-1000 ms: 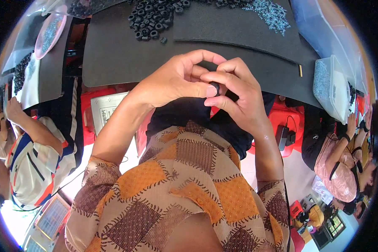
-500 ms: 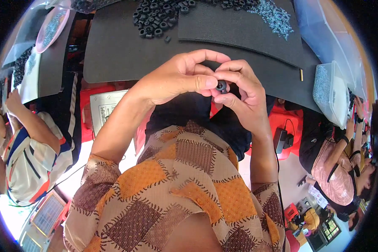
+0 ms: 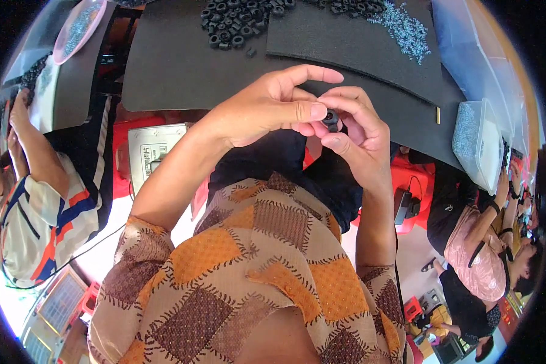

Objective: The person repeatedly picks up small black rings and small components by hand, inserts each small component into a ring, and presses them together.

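Note:
A small black ring-shaped part with a hole in its face is held between my two hands, above the table's near edge. My left hand pinches its left side between thumb and fingers, with the index finger stretched out above. Around the part's right side curl the fingers of my right hand, the thumb close beneath it. Whether a smaller piece sits between the fingertips is hidden. Beyond my hands lies a pile of similar black parts, and right of it a heap of small bluish coil-like pieces.
A thick dark board lies on the black table. Near its right corner is a brass-coloured pin. A clear tub stands at the right edge, a pink bowl at far left. Other people work on both sides.
Both hands and the black part appear slightly farther right in the picture. The right thumb has moved a little down from the part, while the left hand keeps its pinch.

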Motion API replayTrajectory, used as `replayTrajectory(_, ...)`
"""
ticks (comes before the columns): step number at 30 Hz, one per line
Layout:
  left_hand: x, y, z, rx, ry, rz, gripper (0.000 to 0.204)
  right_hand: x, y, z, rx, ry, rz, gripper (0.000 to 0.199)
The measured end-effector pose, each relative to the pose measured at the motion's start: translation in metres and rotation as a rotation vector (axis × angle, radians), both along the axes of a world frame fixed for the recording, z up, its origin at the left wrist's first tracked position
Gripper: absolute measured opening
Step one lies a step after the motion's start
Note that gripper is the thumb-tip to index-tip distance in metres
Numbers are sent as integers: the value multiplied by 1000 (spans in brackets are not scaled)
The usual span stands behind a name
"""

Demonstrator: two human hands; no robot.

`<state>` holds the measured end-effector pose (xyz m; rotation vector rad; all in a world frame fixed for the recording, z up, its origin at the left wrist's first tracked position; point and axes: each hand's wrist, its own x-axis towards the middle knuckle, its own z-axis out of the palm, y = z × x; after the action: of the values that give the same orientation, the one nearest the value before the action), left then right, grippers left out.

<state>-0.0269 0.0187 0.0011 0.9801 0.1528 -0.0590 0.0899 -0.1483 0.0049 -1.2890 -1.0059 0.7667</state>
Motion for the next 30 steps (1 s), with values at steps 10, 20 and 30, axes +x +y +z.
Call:
replayTrajectory(10, -2, -5, 6, 202, -87, 113, 57, -4, -3, 0, 39, 23, -111, 32)
replayTrajectory(20, -4, -14, 0, 248, -61, 194, 24, -19, -8, -7, 48, -19, -319, 21)
replayTrajectory(30, -5, -17, -12, 132, -96, 229, 24, -21, -3, -5, 129, -462, -479, 22)
